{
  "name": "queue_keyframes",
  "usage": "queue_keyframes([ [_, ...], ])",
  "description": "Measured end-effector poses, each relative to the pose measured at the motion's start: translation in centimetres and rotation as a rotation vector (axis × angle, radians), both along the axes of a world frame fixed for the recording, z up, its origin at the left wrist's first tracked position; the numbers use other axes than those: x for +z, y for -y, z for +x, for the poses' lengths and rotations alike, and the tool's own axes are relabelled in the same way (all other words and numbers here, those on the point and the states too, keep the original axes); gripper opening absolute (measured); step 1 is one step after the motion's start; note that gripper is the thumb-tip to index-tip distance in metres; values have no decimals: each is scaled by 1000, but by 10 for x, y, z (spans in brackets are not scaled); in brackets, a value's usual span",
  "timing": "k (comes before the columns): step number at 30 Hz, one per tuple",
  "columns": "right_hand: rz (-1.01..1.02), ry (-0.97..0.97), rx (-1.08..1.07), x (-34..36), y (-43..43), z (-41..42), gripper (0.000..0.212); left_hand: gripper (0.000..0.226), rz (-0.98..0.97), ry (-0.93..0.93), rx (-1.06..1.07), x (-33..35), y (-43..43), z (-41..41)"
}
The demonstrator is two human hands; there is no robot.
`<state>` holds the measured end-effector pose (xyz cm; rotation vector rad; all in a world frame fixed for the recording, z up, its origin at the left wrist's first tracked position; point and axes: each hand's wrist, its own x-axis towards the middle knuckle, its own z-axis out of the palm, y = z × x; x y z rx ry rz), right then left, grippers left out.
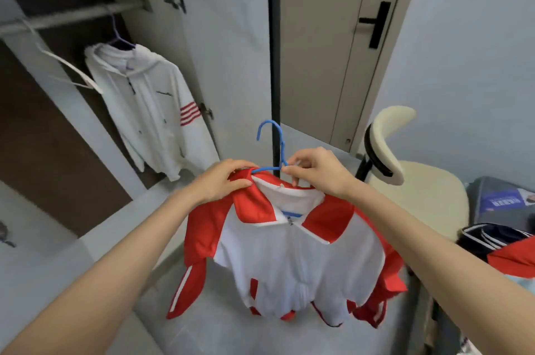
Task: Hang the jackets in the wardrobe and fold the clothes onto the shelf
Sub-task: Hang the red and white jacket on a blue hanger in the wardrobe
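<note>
While both forearms reach forward from the lower corners of the view, the hands meet at the collar of the red and white jacket (289,262), which is held in the air in front of the open wardrobe (162,36).

Left hand (223,180): wrist level, fingers curled over the red collar at the shoulder, gripping fabric.

Right hand (315,172): thumb and fingertips pinch the blue hanger (282,146) at the base of its stem, beside the collar edge.

Hands are near each other, not touching. The hanger hook stands upright above them, on nothing. The jacket faces the camera, sleeves drooping.

Inside the wardrobe, a white jacket (150,105) hangs on a purple hanger (118,38) from the rail (72,17), with an empty white hanger (69,67) beside it. At right are a cream chair (419,189) and a pile of clothes (498,241).
</note>
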<state>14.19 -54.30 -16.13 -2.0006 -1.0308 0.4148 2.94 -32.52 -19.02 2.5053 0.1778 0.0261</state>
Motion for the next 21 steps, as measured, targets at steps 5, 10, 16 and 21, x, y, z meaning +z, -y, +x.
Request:
queue_keyframes([
  [5, 59, 45, 87, 36, -88, -13, 14, 33, 99, 109, 239, 40, -72, -36],
  [10, 129, -7, 202, 68, -171, -10, 13, 48, 48, 147, 428, 82, -130, -54],
  [16, 135, -104, 281, 85, -283, 10, 13, 50, 92, 209, 627, 112, -197, -58],
  [21, 104, -125, 261, 94, -371, 41, 23, 49, 78, 273, 833, 119, -243, -56],
])
